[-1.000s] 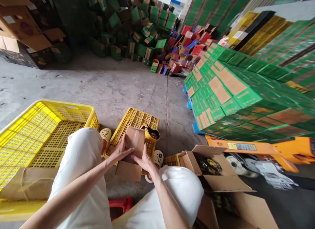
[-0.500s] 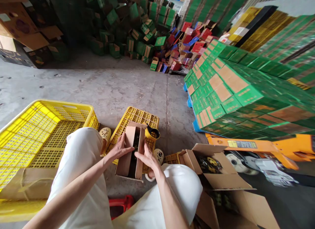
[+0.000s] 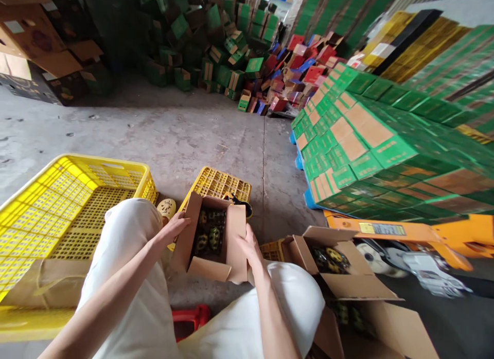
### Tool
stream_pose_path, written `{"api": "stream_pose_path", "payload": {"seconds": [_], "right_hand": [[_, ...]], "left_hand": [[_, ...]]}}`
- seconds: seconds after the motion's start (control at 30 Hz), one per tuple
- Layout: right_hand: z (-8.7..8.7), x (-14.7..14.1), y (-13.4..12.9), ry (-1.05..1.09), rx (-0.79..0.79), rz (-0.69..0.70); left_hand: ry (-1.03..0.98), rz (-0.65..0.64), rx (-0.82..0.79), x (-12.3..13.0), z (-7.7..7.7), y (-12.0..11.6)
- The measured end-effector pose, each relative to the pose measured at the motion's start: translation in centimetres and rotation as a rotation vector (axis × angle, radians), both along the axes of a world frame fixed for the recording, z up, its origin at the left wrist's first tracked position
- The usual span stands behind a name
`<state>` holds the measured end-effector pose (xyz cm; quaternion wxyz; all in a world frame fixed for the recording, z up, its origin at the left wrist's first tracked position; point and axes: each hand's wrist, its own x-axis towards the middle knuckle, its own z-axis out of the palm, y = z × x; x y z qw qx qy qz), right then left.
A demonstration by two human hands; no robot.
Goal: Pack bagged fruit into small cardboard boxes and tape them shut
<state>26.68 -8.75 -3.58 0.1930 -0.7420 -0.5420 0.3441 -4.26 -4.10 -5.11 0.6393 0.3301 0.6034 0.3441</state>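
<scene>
Between my knees, a brown cardboard box (image 3: pixel 236 240) is held with its top flaps folded out. Inside lie several round, dark items mottled yellow-green (image 3: pixel 210 237), too small to name. My left hand (image 3: pixel 178 228) grips the box's left side, and my right hand (image 3: pixel 250 248) grips its right side. Under and behind the box is an upturned yellow plastic crate (image 3: pixel 222 183). A black-and-yellow tool (image 3: pixel 244 207), perhaps a tape dispenser, is partly hidden behind the box's far right corner.
Left of me stands a large yellow crate (image 3: pixel 123 168) with brown cardboard in it. On my right are two open cartons (image 3: pixel 357 284) (image 3: pixel 401 323) holding similar mottled items. Beyond them are an orange pallet jack (image 3: pixel 417 226) and stacked green boxes (image 3: pixel 370 127). Loose boxes (image 3: pixel 227 76) are heaped at the back.
The box's long flaps have been spread apart, so its contents now show. My hands have moved outward from the middle of the top to the box's two sides.
</scene>
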Motion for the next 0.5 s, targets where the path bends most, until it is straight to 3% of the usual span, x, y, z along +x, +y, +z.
{"api": "stream_pose_path", "payload": {"seconds": [0.13,0.2,0.37,0.43,0.5], "right_hand": [[-0.6,0.1,0.5,0.006,-0.086,-0.036],[-0.9,0.0,0.6,-0.006,-0.038,-0.018],[-1.3,-0.5,1.1,-0.046,0.217,0.246],[-1.5,-0.7,1.4,-0.015,0.181,0.304],[-1.7,-0.8,1.6,0.001,0.106,0.275]], "left_hand": [[-0.087,0.056,-0.027,0.5,-0.1,-0.1],[-0.079,0.06,-0.028,0.4,-0.2,-0.1],[-0.066,0.047,0.001,0.2,-0.1,-0.1],[-0.072,0.037,0.025,0.2,0.1,-0.2],[-0.071,0.036,0.047,0.3,0.2,-0.2]]}}
